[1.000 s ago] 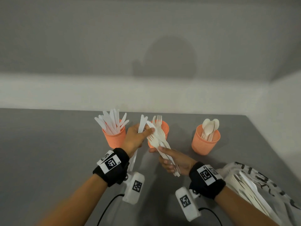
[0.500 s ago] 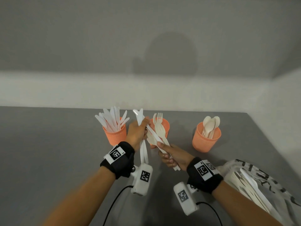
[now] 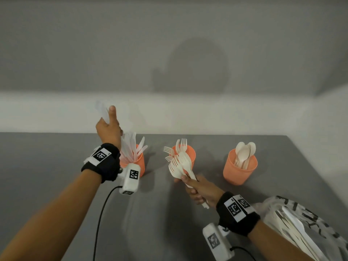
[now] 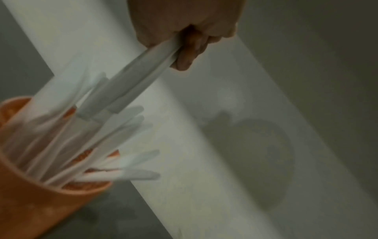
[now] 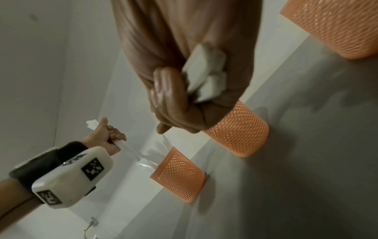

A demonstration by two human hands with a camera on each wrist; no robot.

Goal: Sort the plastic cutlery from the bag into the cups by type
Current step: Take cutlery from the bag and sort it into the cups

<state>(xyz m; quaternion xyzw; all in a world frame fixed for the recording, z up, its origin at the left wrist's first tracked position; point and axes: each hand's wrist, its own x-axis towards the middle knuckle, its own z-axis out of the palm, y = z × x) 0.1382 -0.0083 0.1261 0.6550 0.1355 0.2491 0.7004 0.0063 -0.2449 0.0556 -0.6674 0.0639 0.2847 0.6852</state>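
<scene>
My left hand [image 3: 108, 120] is raised above the left orange cup [image 3: 140, 167], which is full of white knives. It grips a few white knives [image 4: 131, 84] whose lower ends point down at that cup [image 4: 30, 202]. Lower on the table, my right hand [image 3: 197, 187] grips a fanned bundle of cream forks [image 3: 179, 163] by their handles [image 5: 206, 76], just in front of the middle orange cup [image 3: 190, 153], which holds forks. The right orange cup [image 3: 239, 171] holds spoons [image 3: 244, 153].
A printed plastic bag [image 3: 305, 223] with more cutlery lies at the bottom right of the grey table [image 3: 47, 166]. White walls close in behind and on the right. A black cable [image 3: 98, 219] trails from the left wrist camera.
My left hand has pulled the knives away from the right hand's bundle and carried them up and left, over the knife cup. The right hand still holds only forks.
</scene>
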